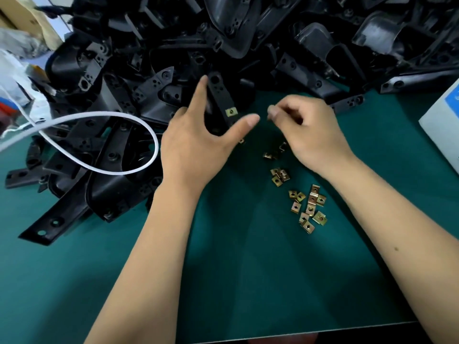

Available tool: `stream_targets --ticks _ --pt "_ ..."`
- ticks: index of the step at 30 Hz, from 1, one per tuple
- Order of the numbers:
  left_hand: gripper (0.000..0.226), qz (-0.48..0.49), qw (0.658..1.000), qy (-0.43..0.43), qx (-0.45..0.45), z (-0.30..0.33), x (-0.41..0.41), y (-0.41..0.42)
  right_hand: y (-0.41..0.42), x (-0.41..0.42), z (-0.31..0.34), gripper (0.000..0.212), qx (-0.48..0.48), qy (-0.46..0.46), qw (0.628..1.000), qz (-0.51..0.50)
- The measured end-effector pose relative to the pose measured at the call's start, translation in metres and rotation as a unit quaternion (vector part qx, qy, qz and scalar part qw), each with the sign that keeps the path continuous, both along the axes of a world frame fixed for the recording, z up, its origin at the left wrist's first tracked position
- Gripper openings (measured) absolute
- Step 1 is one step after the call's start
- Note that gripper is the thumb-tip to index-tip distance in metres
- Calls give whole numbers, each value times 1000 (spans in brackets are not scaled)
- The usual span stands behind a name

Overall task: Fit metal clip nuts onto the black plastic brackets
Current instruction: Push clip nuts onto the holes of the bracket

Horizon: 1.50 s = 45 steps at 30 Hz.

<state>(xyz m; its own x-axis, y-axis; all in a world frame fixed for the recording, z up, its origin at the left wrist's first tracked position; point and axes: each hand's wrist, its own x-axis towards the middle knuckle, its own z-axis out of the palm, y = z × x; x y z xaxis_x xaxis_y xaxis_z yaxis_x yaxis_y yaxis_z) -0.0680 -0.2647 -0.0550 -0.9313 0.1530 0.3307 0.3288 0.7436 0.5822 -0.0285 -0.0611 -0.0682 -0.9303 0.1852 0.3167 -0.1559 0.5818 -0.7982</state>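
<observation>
gripping a black plastic bracket [219,100], the left hand [196,145] has its index finger up along the far side and its thumb reaching across the near end, so the piece stands tilted between them. one metal clip nut [231,112] already sits on the bracket's lower end, just above the thumb tip. the right hand [310,130] hovers just right of that thumb with its fingers curled inward; whether it pinches a nut between the fingertips cannot be told, since nothing shows there clearly.

nearest the viewer, both bare forearms stretch over the green mat [248,281]. a loose scatter of brass-coloured clip nuts [308,209] lies on the mat under the right wrist, with a smaller cluster [280,176] a little farther on and a few more nuts [273,152] near the right hand's heel.

left of the left hand a white tube [111,145] loops over a heap of black brackets [99,135]. beyond the hands the main pile of brackets [248,40] fills the far part of the table. a pale box [442,125] sits at the right edge, and plastic bags [15,70] lie at far left.
</observation>
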Motion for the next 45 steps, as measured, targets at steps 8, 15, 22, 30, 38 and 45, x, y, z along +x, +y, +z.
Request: stream_targets --ticks 8,15,22,30,38,45 --pt "94 20 991 -28 126 2 -6 -9 -26 -1 -3 42 310 -63 948 30" --pt "98 5 995 -33 97 -4 -4 -6 -36 0 6 18 300 -29 951 74" --pt "101 -64 996 -37 49 -7 0 -1 -25 2 5 11 220 -50 972 57" --pt "99 -117 991 -14 -64 -12 10 12 1 2 4 18 -129 -75 989 22" --pt "97 -105 991 1 -80 -17 9 14 1 -4 -3 11 -287 -97 952 41" --pt "99 -108 991 -5 -82 -15 11 14 5 -6 0 20 -368 -111 923 34"
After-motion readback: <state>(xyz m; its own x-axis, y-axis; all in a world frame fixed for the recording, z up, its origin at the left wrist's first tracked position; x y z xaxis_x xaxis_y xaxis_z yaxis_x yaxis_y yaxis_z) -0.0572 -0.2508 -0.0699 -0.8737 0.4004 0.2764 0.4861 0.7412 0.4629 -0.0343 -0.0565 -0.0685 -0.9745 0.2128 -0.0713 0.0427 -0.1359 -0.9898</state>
